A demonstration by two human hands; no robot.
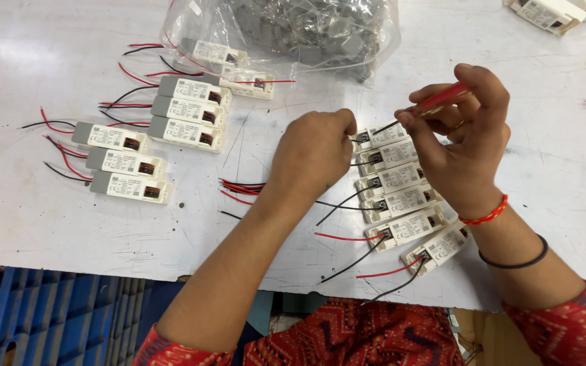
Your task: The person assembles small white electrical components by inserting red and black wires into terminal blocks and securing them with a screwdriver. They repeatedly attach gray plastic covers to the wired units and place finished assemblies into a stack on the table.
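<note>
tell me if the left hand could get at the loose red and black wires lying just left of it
Probably yes: the left hand is fisted at the top white module, and the loose wires lie uncovered on the table beside its wrist.

We see bright, even, diffuse light from overhead on the white table [49, 217]. Shadows are soft and short; faint ones lie beneath the left hand [313, 152] and right hand [462, 146]. Mild glare washes out the tabletop at top left, and the clear plastic bag [286, 34] shows specular glints. Focus is sharp at centre; we note slight softening and wide-angle stretch toward the corners.
</note>
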